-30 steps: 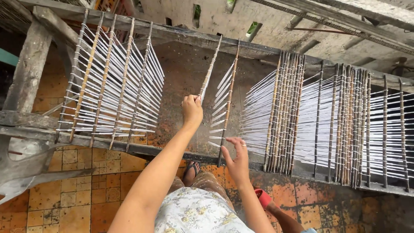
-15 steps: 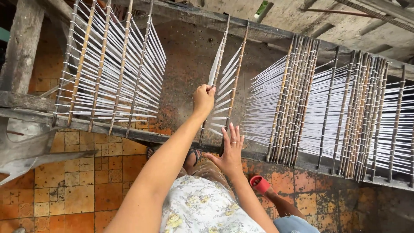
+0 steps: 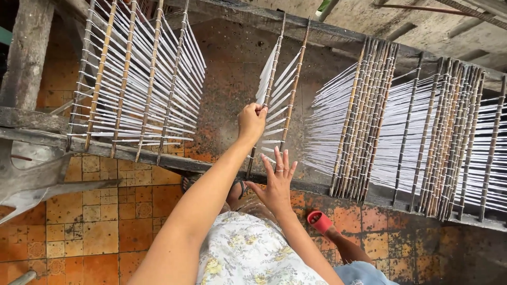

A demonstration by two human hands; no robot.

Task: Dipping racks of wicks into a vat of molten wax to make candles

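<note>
Between two bamboo rods [image 3: 266,89], two hands: left [image 3: 251,120], right [image 3: 276,182].

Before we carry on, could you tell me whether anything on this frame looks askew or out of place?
Two thin sticks stand alone mid-frame, apart from the spread group on the left and the packed bundle on the right; their white strands fan out unevenly. The left hand grips one stick; the right hand is spread open below. Nothing looks broken.
</note>
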